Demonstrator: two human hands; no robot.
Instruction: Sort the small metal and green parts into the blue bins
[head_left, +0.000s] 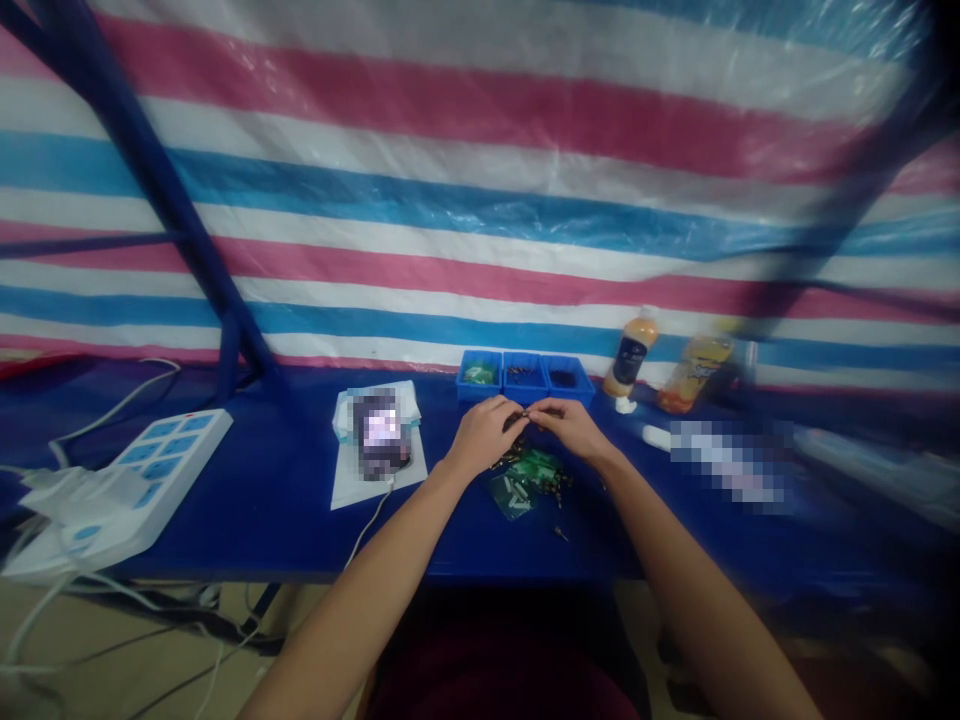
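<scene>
Head view: a tiny metal part [527, 412] is pinched at centre frame between the narrowly closed fingers of the left hand [484, 435] and right hand [570, 428]; a heap of loose parts [529, 480] is left below three blue plastic bins [523, 377].

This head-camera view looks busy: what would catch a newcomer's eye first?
A large pink, white and blue striped tarp fills the background behind the blue table. At the table's centre, the left hand and right hand meet above scattered small green pieces, just before a blue three-compartment tray.
</scene>
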